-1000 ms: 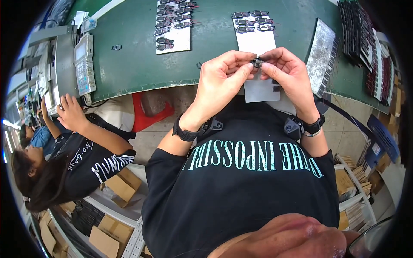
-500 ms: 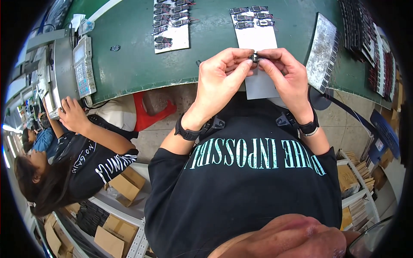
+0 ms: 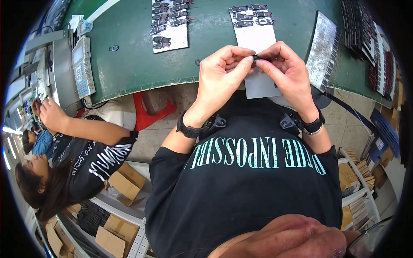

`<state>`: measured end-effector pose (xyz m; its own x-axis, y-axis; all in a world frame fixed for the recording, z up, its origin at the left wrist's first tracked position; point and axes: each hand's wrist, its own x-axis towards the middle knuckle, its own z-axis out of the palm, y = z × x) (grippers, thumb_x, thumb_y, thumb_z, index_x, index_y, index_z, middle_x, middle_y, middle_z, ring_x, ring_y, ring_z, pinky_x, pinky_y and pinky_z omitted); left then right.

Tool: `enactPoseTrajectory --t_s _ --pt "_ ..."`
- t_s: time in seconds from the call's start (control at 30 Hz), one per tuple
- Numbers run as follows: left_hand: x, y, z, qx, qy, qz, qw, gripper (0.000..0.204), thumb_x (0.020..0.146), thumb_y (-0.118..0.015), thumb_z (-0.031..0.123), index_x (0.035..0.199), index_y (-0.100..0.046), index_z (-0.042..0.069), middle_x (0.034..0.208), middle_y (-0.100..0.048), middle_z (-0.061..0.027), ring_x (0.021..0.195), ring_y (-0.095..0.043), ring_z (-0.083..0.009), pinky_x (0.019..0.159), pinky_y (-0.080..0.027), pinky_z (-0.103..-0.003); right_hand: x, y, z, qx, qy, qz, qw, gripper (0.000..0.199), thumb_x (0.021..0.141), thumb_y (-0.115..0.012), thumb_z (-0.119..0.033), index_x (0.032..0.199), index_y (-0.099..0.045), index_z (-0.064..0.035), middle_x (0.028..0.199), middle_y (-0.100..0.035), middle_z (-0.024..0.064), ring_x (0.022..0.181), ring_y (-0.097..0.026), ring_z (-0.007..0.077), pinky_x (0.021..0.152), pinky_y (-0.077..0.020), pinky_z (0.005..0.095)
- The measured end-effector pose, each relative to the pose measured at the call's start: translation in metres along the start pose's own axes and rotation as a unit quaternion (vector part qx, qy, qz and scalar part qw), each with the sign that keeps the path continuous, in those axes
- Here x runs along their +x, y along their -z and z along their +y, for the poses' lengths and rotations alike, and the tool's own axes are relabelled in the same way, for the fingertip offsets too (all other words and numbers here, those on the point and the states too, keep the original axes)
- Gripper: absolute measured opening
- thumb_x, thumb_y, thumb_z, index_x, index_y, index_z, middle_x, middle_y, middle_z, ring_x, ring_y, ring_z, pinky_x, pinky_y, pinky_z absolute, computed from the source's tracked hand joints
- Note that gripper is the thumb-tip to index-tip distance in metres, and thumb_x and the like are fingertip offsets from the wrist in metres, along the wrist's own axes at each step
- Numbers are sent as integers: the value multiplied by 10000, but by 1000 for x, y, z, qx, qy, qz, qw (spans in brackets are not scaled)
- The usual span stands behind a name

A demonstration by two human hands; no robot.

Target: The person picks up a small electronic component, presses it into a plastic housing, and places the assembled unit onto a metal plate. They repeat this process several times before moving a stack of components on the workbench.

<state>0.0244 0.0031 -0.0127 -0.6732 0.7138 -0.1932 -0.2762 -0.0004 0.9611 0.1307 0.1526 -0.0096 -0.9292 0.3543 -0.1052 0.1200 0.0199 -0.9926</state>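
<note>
Both my hands come together over the near edge of the green table. A small black part is pinched between them, mostly hidden by the fingertips. My left hand grips its left side with thumb and forefinger. On the other side, my right hand holds it the same way. Just beyond the hands lies a white board with several small black rectangular modules with thin wires at its far end. Below the fingers, a grey sheet juts past the table edge.
Another white board with wired modules lies to the left, and a single module lies farther left. At right sits a metal plate edged with small parts, beside stacked black strips. A co-worker's arm reaches near a keypad device.
My right hand has risen slightly and tilted, and the part between my fingertips is turned so less of it shows. The co-worker's hand has moved left, away from the keypad device.
</note>
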Motion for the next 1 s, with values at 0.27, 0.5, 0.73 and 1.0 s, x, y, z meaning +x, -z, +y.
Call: enactPoseTrajectory --t_s 0.27,0.5,0.73,1.0 --pt "1 1 5 -21 22 2 1000 133 938 -635 23 1044 -648 -56 949 -714 -94 850 -693 -118 780 -589 -255 2 1 -5 110 -56 0 992 126 938 -636 -27 1054 -630 24 970 -669 49 897 -652 102 816 -539 251" --pt "-6 -4 -9 11 -38 28 999 132 930 -647 36 1024 -646 -57 928 -716 -87 838 -697 -121 771 -576 -249 -3 -6 -2 -84 45 0 995 143 966 -598 -31 1096 -598 30 1004 -647 43 880 -634 100 802 -504 227" --pt "-8 3 2 44 -61 33 997 124 947 -623 29 1031 -649 -59 935 -721 -90 843 -701 -124 774 -574 -247 -1 -10 -10 -125 12 32 992 153 971 -590 -39 1109 -603 26 978 -642 41 855 -624 103 794 -503 238" --pt "-14 -10 -6 -2 -40 22 999 146 960 -608 19 1072 -650 -66 941 -729 -95 862 -705 -129 791 -576 -252 -7 6 6 162 -90 -18 982 229 988 -580 -92 1187 -583 21 945 -639 29 848 -620 104 812 -507 242"
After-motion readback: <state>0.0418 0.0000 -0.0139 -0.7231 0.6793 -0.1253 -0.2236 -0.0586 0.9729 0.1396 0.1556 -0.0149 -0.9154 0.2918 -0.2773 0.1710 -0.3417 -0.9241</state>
